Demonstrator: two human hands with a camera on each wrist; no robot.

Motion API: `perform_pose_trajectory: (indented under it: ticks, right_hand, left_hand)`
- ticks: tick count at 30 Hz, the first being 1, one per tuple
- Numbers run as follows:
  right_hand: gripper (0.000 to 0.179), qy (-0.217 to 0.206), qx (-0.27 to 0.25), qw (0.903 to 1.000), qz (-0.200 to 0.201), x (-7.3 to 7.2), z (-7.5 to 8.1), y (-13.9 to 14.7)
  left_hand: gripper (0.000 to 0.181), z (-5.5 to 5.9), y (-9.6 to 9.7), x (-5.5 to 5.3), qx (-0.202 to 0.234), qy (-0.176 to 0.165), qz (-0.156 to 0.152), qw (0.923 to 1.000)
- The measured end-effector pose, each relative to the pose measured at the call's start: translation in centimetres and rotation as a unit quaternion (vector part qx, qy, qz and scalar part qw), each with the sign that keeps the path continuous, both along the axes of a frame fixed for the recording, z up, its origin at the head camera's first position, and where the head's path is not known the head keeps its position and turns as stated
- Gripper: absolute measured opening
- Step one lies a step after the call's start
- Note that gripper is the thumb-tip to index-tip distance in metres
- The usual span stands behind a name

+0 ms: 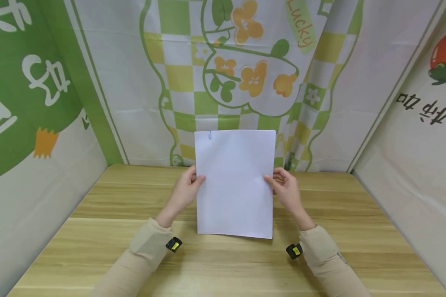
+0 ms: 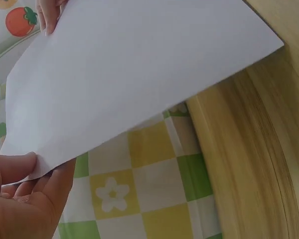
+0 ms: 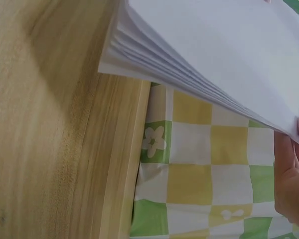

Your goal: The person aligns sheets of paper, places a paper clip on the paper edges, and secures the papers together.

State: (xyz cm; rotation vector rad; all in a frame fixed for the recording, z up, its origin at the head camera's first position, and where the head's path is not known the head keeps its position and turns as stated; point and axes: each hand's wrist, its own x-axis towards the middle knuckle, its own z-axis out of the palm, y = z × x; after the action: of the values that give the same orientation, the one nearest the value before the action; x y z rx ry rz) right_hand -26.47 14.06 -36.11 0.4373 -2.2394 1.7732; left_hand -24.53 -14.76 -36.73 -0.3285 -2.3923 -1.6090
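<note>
A stack of white paper [image 1: 235, 185] is held up over the table, its front sheet blank. Several sheet edges fan slightly apart at a corner of the paper [image 3: 214, 55] in the right wrist view. At its top left edge sits a small blue paper clip [image 1: 209, 135]. My left hand [image 1: 184, 187] pinches the left side, thumb in front and fingers behind. On the opposite side my right hand [image 1: 285, 189] grips the edge in the same way. The left wrist view shows the left thumb [image 2: 20, 167] pressed on the sheet near a corner.
Below lies a wood-grain table [image 1: 126, 222], its far edge against a hanging cloth [image 1: 178, 78] with green and yellow checks. Printed panels stand at the left and right. A small black and yellow device [image 1: 174, 244] shows at the left cuff, another device [image 1: 294, 251] at the right.
</note>
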Motion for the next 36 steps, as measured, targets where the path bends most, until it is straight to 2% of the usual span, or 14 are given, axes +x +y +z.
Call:
perform_pose_trajectory:
  ticks: [5, 9, 15, 19, 28, 36]
  right_hand:
    - [0.020, -0.018, 0.006, 0.9998, -0.003, -1.0, -1.0, 0.4]
    - [0.026, -0.042, 0.020, 0.9988, -0.013, -2.0, -2.1, 0.9]
    - [0.029, -0.050, 0.059, 0.9968, -0.020, -2.1, -2.7, 1.2]
    - [0.029, -0.053, 0.070, 0.9961, -0.013, -2.1, -2.9, 1.4]
    - [0.030, -0.095, 0.100, 0.9903, 0.010, -2.5, -3.2, 1.8]
    - [0.031, -0.108, 0.110, 0.9879, 0.015, -2.9, -3.5, 1.9]
  left_hand:
    - [0.032, -0.2, -0.3, -0.6, -0.014, -0.012, -0.012, 0.9998]
    - [0.033, -0.5, -0.5, -1.3, -0.013, -0.030, -0.034, 0.9989]
    - [0.032, -1.1, -0.5, -2.2, -0.009, -0.075, -0.054, 0.9957]
    - [0.031, -1.5, -0.5, -2.7, -0.012, -0.091, -0.059, 0.9940]
    - [0.033, -2.2, -0.5, -3.4, -0.019, -0.115, -0.052, 0.9918]
    - [0.033, -2.7, -0.4, -4.0, -0.019, -0.137, -0.046, 0.9893]
